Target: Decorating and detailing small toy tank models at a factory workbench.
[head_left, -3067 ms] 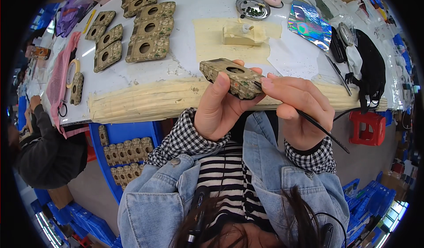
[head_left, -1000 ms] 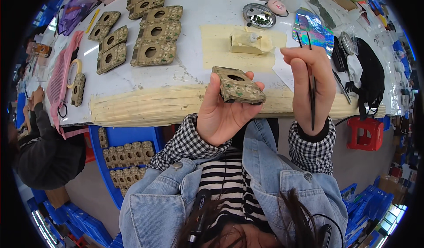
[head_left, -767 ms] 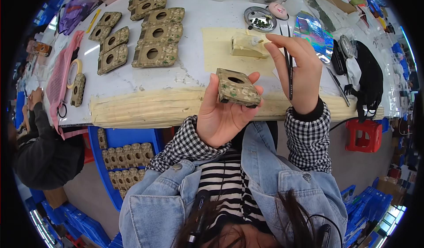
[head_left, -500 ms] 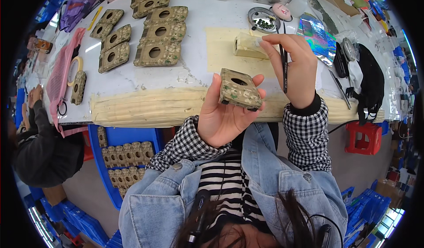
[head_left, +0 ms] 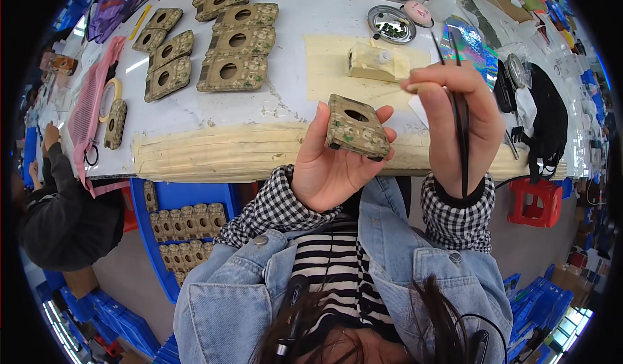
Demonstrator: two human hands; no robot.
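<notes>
My left hand holds a camouflage-patterned casing with an oval hole in its face, fingers cupped round its lower edges. To the right of it, my right hand is raised and closed, with black tweezers lying across the palm, tips pointing away. Between its thumb and forefinger, a thin pale stick points left over the table, its tip too fine to make out. Just beyond stands a tape-covered box with a small white round piece on top. A shiny round dish holds small dark green parts.
More camouflage casings lie in rows at left. Below the table edge, a blue tray carries many others. A taped pad lines the front edge. Pink mesh, a holographic sheet and a black pouch flank the work area. Someone sits at far left.
My right hand has drawn back from the white piece on the box, moving right and nearer, and the thin stick now shows in its fingers. My left hand keeps the casing almost in place.
</notes>
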